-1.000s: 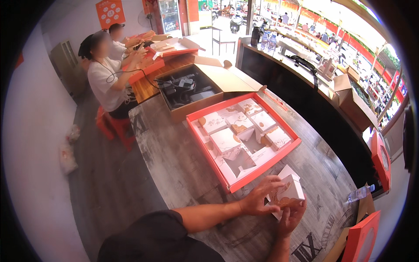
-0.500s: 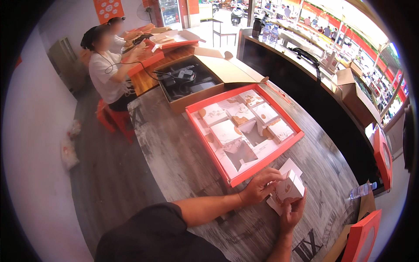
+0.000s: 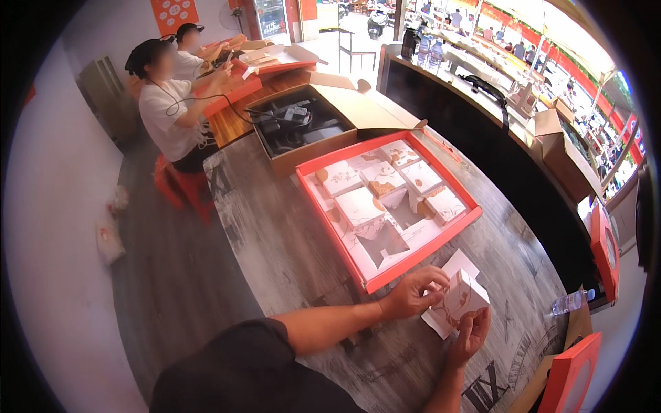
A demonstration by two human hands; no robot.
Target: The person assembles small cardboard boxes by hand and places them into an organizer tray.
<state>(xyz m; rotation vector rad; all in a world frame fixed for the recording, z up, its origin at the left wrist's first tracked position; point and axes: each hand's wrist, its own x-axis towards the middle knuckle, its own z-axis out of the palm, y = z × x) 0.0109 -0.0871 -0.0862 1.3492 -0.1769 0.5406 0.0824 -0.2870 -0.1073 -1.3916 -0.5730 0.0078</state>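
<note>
On the wooden-look table, a small white carton (image 3: 469,294) with brown printed artwork is between my two hands. My left hand (image 3: 413,294) has its fingers bent in a pinch at the carton's left edge. From the near right side, my right hand (image 3: 470,336) grips the carton's lower right corner between thumb and fingers. White flat card (image 3: 457,264) sticks out behind and beneath the carton. Just beyond my hands lies a shallow red-rimmed tray box (image 3: 329,239), holding several similar small cartons and some hollow square compartments.
An open brown cardboard box (image 3: 289,160) with black contents and a cable stands behind the tray. A plastic bottle (image 3: 573,301) and a red box lid (image 3: 573,375) are at the right. Two people sit working with red boxes at the far left.
The small carton has turned and shifted slightly right. My right hand has moved right and a little up along it, while my left hand stays near the carton's left edge.
</note>
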